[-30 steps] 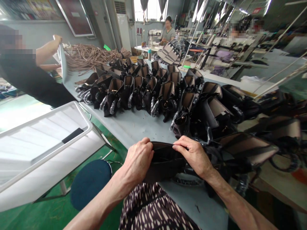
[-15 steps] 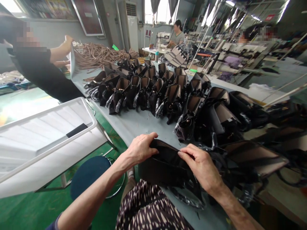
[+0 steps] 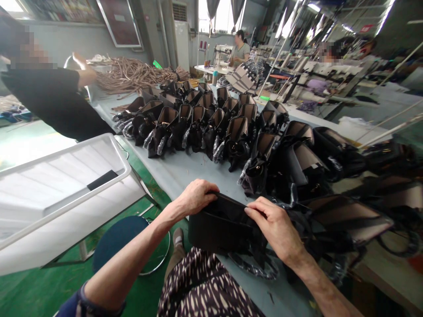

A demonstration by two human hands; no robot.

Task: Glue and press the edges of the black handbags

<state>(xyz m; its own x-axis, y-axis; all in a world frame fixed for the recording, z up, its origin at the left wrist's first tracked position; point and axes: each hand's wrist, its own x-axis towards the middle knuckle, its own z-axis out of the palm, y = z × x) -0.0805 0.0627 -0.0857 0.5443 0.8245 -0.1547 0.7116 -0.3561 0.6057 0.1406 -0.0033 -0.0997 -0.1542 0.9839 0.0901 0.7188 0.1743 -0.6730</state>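
A black handbag (image 3: 224,233) is at the table's near edge, right before my body, its top rim facing up. My left hand (image 3: 198,194) pinches the rim at its left corner. Thumb and fingers of my right hand (image 3: 272,220) grip the same rim towards the right end. A plastic-wrapped handle (image 3: 257,269) hangs from the bag's lower right side onto the table. The inside of the bag is dark and mostly hidden.
Several black bags with tan insides (image 3: 238,127) crowd the blue-grey table (image 3: 194,169). Brown straps (image 3: 128,75) lie heaped at the far end, near a co-worker in black (image 3: 49,97). Left are a white bin (image 3: 66,176) and a round blue stool (image 3: 119,240).
My left thumb and fingers have closed further over the rim. The bag's front has turned slightly more upright. The co-worker's arm at the left has drawn back.
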